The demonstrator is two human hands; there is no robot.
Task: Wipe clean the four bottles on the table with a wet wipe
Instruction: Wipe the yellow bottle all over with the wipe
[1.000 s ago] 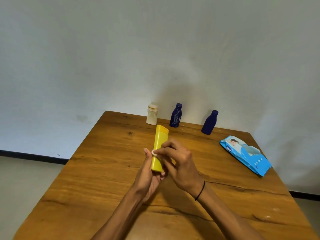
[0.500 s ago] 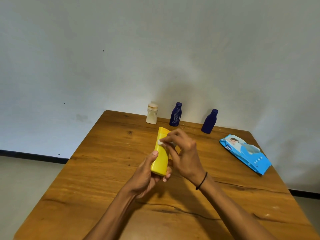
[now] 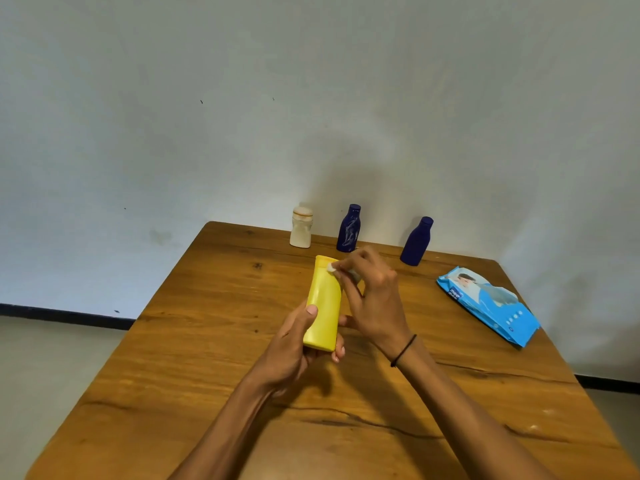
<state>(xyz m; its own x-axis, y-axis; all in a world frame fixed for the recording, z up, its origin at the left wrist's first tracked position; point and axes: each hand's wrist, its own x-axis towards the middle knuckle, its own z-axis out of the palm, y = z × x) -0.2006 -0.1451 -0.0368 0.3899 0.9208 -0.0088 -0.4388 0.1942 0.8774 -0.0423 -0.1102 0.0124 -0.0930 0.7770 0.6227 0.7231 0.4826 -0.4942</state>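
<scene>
I see the left hand [image 3: 294, 348] gripping the yellow bottle's [image 3: 323, 306] lower end above the table [image 3: 207, 341]. My right hand [image 3: 374, 299] pinches a small wet wipe [image 3: 331, 267] against its top; beyond stand a cream bottle [image 3: 301, 227] and two blue bottles [image 3: 349, 228].

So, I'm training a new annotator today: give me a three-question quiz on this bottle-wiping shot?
1. True or false: the left hand grips the yellow bottle near its bottom.
2. Where is the wipe pressed? A) the yellow bottle's far end B) the cream bottle C) the pack
3. How many bottles stand along the far edge of the table?

Key:
1. True.
2. A; the right hand pinches it there.
3. Three: the cream one and two blue bottles.
</scene>
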